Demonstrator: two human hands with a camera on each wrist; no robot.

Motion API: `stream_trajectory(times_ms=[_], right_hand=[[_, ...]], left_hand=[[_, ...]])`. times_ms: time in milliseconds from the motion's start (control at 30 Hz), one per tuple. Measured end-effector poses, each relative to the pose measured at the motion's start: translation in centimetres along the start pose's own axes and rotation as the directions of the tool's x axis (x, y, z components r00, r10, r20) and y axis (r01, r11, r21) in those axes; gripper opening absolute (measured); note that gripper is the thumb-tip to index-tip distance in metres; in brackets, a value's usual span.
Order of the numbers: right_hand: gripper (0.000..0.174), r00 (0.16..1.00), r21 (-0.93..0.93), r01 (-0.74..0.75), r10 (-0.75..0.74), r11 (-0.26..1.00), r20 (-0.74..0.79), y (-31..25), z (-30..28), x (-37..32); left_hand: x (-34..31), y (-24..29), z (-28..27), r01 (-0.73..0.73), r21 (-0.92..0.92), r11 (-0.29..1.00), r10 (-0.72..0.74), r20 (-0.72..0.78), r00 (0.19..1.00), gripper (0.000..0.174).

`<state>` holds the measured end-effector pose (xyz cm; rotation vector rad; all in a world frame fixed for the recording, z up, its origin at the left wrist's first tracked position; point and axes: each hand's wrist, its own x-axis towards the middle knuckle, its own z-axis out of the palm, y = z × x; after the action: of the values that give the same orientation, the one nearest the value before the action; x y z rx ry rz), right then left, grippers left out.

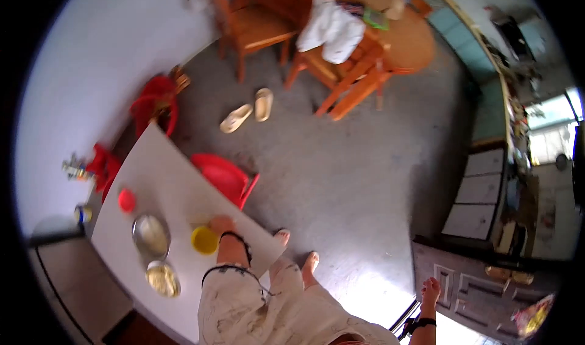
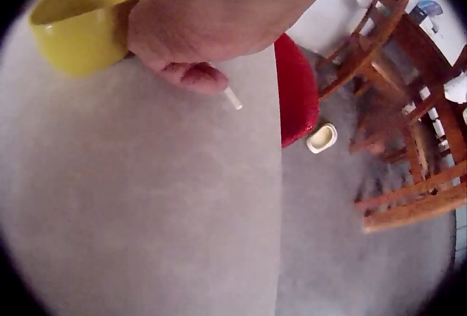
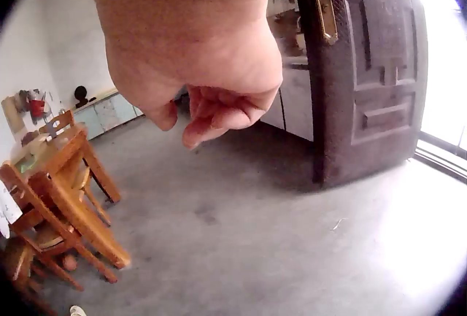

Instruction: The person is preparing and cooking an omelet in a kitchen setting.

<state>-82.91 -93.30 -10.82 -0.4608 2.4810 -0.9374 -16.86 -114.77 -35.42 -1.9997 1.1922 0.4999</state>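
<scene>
Over the pale table, my left hand (image 1: 224,225) (image 2: 182,46) is beside a yellow bowl (image 1: 205,240) (image 2: 91,28). A short, thin white stick (image 2: 233,98) pokes out from its curled fingers in the left wrist view. Whether that hand also touches the bowl cannot be made out. My right hand (image 1: 430,291) (image 3: 201,90) hangs out to the side, away from the table, its fingers loosely curled with nothing seen in them. On the table top (image 1: 183,192) are a metal bowl with pale contents (image 1: 152,236), another with lumpy pale food (image 1: 163,279) and a red round item (image 1: 127,200).
A red stool (image 1: 222,174) stands against the table's far edge. Cream slippers (image 1: 236,119) lie on the grey floor beyond. Wooden chairs (image 1: 259,28) and a round wooden table (image 1: 414,46) are at the back. A dark panelled door (image 3: 372,75) stands ajar on the right.
</scene>
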Motion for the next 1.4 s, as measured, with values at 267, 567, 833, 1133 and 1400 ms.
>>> stream_trajectory(times_ms=[267,567,833,1133,1400], right_hand=[[0.027,0.998,-0.010,-0.061,0.061,0.998,-0.008,-0.8,1.3,-2.2],[0.027,0.952,0.039,0.280,-0.283,0.959,0.117,-9.4,7.0,-2.9],[0.028,0.225,0.203,0.949,-0.970,0.240,0.093,-32.9,9.1,-18.7],[0.047,-0.544,0.497,0.649,-0.809,-0.575,-0.224,-39.8,7.1,-29.5],[0.028,-0.545,0.496,0.637,-0.800,-0.590,-0.251,-39.6,7.8,-31.6]], left_hand=[[3.3,-0.8,1.4,-0.141,-0.073,0.987,0.148,0.107,0.983,0.027],[3.3,-1.6,2.8,-0.252,0.102,0.962,0.270,-0.267,0.925,0.028],[-3.7,-9.2,4.0,-0.036,0.241,0.970,0.116,-0.329,0.937,0.024],[-4.1,-9.6,9.0,0.172,-0.120,0.978,-0.179,-0.052,0.982,0.029],[-1.6,-8.1,10.0,0.092,-0.296,0.951,-0.106,-0.033,0.994,0.029]])
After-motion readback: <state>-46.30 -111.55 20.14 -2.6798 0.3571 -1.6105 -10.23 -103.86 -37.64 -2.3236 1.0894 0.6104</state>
